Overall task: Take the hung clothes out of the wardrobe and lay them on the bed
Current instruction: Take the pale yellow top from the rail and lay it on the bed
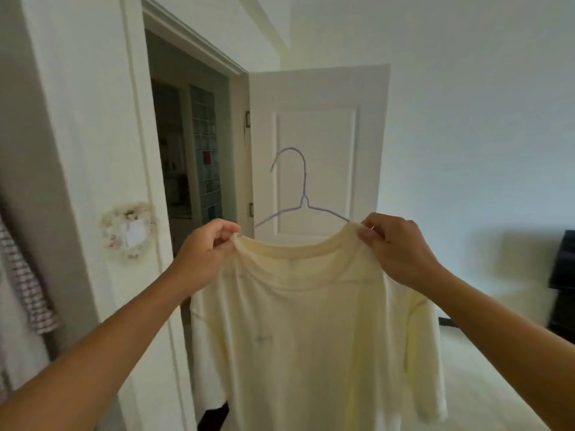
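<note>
A pale cream T-shirt [305, 331] hangs in the air in front of me on a thin lilac wire hanger [303, 197]. My left hand [205, 247] pinches the left side of the collar, and my right hand [395, 244] pinches the right side. The hanger's hook sticks up free above the neckline, caught on nothing. Its shoulders run down into the shirt at both of my hands. The shirt's hem runs out of the bottom of the frame.
A checked garment [28, 284] hangs at the far left edge. An open white door [320, 135] and a dark doorway [186, 144] lie straight ahead. A black piece of furniture [563, 281] stands at the right against the white wall.
</note>
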Tool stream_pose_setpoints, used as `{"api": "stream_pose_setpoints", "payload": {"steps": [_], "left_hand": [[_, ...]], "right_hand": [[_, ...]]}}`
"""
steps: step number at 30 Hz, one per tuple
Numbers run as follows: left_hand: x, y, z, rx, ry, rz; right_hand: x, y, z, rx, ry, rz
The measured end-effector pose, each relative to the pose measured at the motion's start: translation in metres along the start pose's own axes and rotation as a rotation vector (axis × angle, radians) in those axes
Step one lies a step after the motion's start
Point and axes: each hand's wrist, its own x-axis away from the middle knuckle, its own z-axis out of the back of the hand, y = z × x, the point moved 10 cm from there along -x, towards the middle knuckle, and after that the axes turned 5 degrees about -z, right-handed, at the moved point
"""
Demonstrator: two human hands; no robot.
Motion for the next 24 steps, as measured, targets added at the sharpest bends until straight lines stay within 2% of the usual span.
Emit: {"api": "stream_pose_setpoints", "payload": {"steps": [4,9,17,24], "left_hand": [[-0.013,0.028,-0.081,-0.01,-0.086,0.01],[-0.031,0.076,-0.183,0.035,-0.188,-0.075],[-0.058,0.143,-0.356,0.249,-0.439,-0.231],[-0.081,0.207,-0.486,0.429,-0.626,-0.371]], "right_hand": [[0.017,0.067,0.057,0.062,0.041,-0.075],[0.038,0.151,0.117,0.136,0.093,-0.193],[0.083,0.257,0.194,0.274,0.18,-0.391],[0.113,0.323,0.26,0.436,0.268,-0.596]]}}
